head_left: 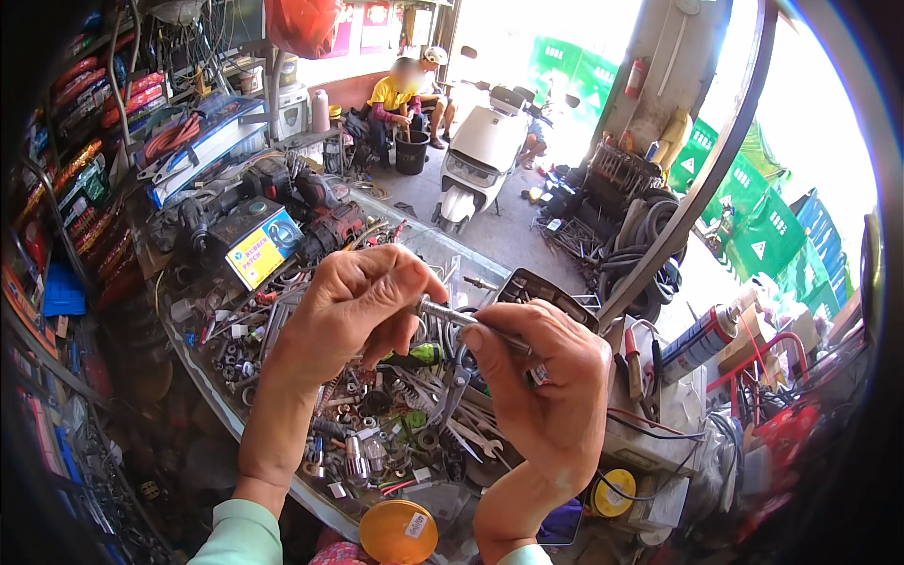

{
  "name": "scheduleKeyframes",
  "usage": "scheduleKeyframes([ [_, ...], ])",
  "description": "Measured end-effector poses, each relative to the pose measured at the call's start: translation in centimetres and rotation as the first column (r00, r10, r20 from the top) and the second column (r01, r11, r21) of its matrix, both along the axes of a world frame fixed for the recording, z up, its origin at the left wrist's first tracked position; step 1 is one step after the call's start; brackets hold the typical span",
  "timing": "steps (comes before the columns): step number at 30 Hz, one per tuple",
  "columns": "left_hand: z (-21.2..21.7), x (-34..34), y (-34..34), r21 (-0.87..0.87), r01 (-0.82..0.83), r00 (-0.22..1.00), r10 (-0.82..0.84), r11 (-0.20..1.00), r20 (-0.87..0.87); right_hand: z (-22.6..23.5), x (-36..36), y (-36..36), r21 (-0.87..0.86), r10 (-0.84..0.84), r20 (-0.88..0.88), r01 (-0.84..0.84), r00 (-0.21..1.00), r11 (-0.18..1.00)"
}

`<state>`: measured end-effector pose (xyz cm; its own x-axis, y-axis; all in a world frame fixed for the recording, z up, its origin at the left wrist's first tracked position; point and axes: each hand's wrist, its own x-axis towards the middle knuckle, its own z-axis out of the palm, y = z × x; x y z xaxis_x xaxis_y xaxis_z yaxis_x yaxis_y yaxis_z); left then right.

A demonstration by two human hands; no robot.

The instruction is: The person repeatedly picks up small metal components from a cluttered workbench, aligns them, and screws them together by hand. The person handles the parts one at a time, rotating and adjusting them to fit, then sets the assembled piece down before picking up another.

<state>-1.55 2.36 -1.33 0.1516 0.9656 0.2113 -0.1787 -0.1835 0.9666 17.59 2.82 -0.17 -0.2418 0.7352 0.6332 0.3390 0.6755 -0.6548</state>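
The left hand (353, 301), at the centre of the head view, has its fingers curled together and pinches the near end of a slim metal rod (471, 323), seemingly a bolt or small shaft, at a nut-like collar. The right hand (546, 377), just right of centre, is clamped on the other end, thumb on top and fingers folded beneath, so the rod bridges the two hands, tilted slightly down toward the right. It is held in the air above the cluttered parts tray (311, 490), not resting on anything.

Judging from this grip, the work is turning or fitting a small piece on the rod. Doing it well probably means the right hand keeping the rod steady while only the left fingertips twist, with the rod kept over the tray so a dropped piece lands among the loose nuts, bolts and spanners (471, 438) instead of on the floor.

At the lower centre of the frame an orange lid (397, 532) sits at the tray's edge. In the upper left stands a blue and yellow box (261, 247); at the right a spray can (702, 341) leans. At the upper centre a white scooter (480, 155) is parked, with a seated person (395, 99) behind it.
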Motion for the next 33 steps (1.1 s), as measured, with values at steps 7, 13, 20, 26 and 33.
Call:
scheduleKeyframes([
  [7, -1.0, 0.7, 0.4, 0.191, -0.082, 0.997, 0.080, 0.978, 0.016, -0.1, 0.1, 0.1, 0.012, -0.036, 0.020, 0.036, 0.999, 0.999],
  [13, -0.1, 0.6, 0.3, 0.031, -0.057, 0.998, 0.058, 0.998, -0.039, 0.0, 0.3, 0.0, 0.034, -0.034, 0.058, 0.033, 0.998, 0.999],
  [20, -0.8, 0.8, 0.4, 0.184, -0.054, 0.998, 0.061, 0.982, -0.034, 0.2, 0.2, 0.0, 0.025, -0.032, 0.064, 0.030, 0.997, 0.999],
  [26, -0.4, 0.6, 0.3, 0.082, -0.070, 0.997, 0.074, 0.994, -0.039, 0.1, 0.1, 0.0, 0.054, -0.025, 0.057, 0.022, 0.998, 0.998],
  [33, -0.8, 0.6, 0.5, 0.112, -0.031, 0.999, 0.033, 0.993, -0.018, 0.2, 0.3, 0.0, 0.040, -0.041, 0.089, 0.038, 0.995, 0.998],
])
